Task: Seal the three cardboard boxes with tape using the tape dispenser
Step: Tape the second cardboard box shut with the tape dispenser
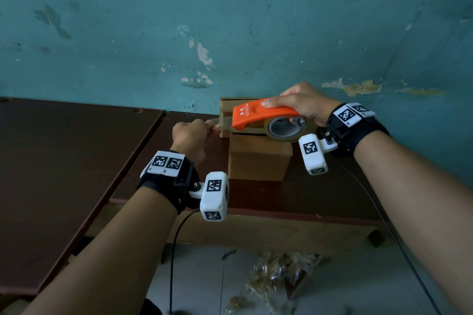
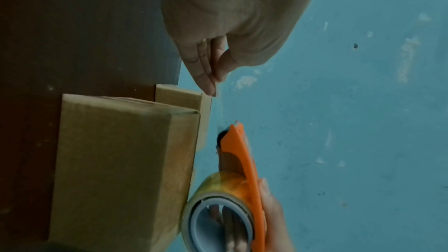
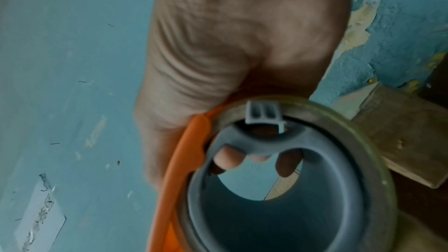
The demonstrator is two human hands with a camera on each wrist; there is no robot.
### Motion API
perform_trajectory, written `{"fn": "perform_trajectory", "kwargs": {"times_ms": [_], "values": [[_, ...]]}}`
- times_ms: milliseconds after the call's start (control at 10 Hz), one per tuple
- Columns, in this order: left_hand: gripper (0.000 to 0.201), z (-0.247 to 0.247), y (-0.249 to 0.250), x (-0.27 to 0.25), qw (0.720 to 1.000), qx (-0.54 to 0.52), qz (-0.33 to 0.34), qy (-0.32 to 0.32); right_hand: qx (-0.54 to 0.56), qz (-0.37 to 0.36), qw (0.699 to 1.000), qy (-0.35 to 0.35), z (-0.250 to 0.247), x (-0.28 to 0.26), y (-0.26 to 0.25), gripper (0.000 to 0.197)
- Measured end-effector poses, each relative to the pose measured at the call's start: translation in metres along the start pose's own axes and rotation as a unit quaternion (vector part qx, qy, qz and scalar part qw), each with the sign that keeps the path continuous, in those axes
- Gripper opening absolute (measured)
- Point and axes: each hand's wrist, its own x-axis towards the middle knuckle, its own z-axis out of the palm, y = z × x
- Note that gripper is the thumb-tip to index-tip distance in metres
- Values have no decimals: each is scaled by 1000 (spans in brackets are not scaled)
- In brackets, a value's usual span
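Observation:
My right hand [image 1: 298, 103] grips the orange tape dispenser [image 1: 266, 114] from above, thumb along its top, and holds it over the cardboard boxes. Its fingers [image 3: 227, 158] reach into the grey core of the tape roll [image 3: 378, 152]. A brown box [image 1: 258, 158] stands in front, and another box [image 1: 225, 112] stands behind it against the wall. My left hand [image 1: 211, 126] pinches the free end of a clear tape strip [image 1: 224, 123] pulled out leftward from the dispenser. In the left wrist view the fingertips [image 2: 209, 83] sit just above the rear box's corner [image 2: 179, 95], with the dispenser [image 2: 240, 160] beyond.
The boxes stand on a dark brown table [image 1: 320, 192] against a teal wall [image 1: 230, 20]. A second dark tabletop [image 1: 64, 161] adjoins at the left. Crumpled plastic scraps [image 1: 276, 279] lie on the floor below. A black cable [image 1: 174, 250] hangs from my left wrist.

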Motion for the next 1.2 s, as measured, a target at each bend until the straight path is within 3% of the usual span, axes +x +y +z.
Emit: {"fn": "perform_trajectory", "kwargs": {"times_ms": [200, 500, 700, 900, 1000, 1200], "values": [[14, -13, -8, 4, 998, 32, -40, -32, -40, 15, 999, -24, -4, 1, 0, 48], [19, -17, -22, 4, 998, 26, -62, -13, -69, 21, 997, -41, 3, 13, 3, 60], [21, -22, -37, 9, 996, -42, -74, -4, -82, 24, 995, -46, 7, 17, 4, 56], [28, -22, -47, 17, 978, -172, -120, -7, -75, 36, 996, -45, 9, 22, 6, 56], [20, -25, -55, 19, 994, -78, -76, -7, -73, 45, 996, -39, 12, 25, 5, 57], [39, -19, -54, 0, 973, -190, -129, -7, -67, 52, 996, -35, 12, 25, 3, 51]]}}
